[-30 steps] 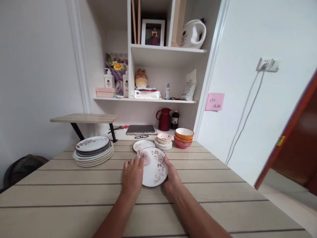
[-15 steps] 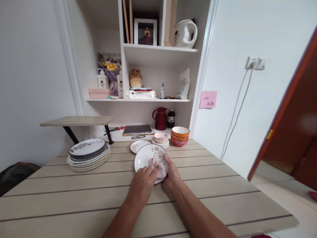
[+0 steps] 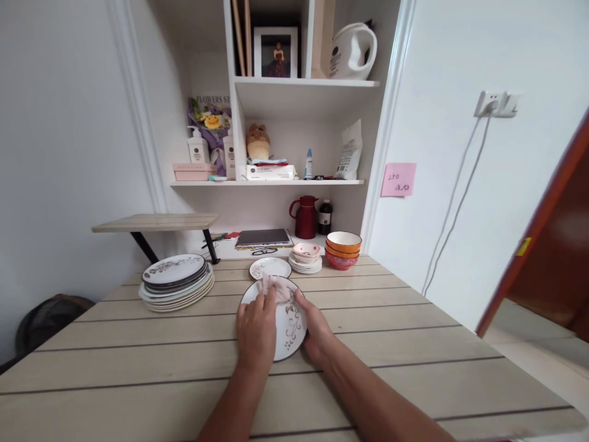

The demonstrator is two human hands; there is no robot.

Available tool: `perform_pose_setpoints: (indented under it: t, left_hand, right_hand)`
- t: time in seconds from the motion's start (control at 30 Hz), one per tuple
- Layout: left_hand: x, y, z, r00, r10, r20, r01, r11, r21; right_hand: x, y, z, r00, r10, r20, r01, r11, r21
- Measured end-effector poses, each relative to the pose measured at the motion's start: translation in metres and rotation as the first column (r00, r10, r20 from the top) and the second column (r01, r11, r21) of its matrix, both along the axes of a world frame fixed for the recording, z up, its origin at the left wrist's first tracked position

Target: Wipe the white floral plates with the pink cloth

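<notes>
Head view: the left hand [image 3: 256, 331] has its fingers closed on a cloth [image 3: 273, 286], held against the upper face of a plate [image 3: 289, 330]; the right hand [image 3: 318, 328] grips that plate's right rim, thumb on top; a second plate [image 3: 271, 267] lies just beyond the left fingertips; saucers [image 3: 305, 266] and bowls [image 3: 342, 247] stand beyond the right fingers; a plate stack [image 3: 177, 283] sits well left of both.

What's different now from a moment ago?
The left hand moved the cloth up across the plate, from its lower right to its far edge. Nothing was let go; the right hand still holds the plate's right side. The stacked plates and bowls stayed put.
</notes>
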State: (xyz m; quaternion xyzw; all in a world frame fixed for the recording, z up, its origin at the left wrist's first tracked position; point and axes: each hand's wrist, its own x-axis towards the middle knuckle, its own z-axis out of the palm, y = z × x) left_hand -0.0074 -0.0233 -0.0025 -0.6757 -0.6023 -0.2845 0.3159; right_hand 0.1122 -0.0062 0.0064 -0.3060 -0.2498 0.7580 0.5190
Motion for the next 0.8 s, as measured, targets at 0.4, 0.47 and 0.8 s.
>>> perform_pose_setpoints:
  t: [0.4, 0.47, 0.8]
  left_hand:
    - [0.01, -0.005, -0.007, 0.981, -0.186, -0.061, 0.177, 0.976, -0.125]
    - [0.01, -0.005, -0.007, 0.98, -0.185, -0.07, 0.177, 0.978, -0.108]
    - [-0.001, 0.0, 0.005, 0.993, 0.092, 0.08, -0.083, 0.99, -0.111]
  right_hand:
    - [0.023, 0.016, 0.002, 0.982, -0.186, -0.039, 0.184, 0.981, -0.067]
    - [0.02, 0.012, 0.002, 0.991, -0.135, -0.025, 0.133, 0.989, -0.06]
    - [0.001, -0.006, 0.003, 0.999, -0.026, 0.038, 0.027, 0.999, -0.023]
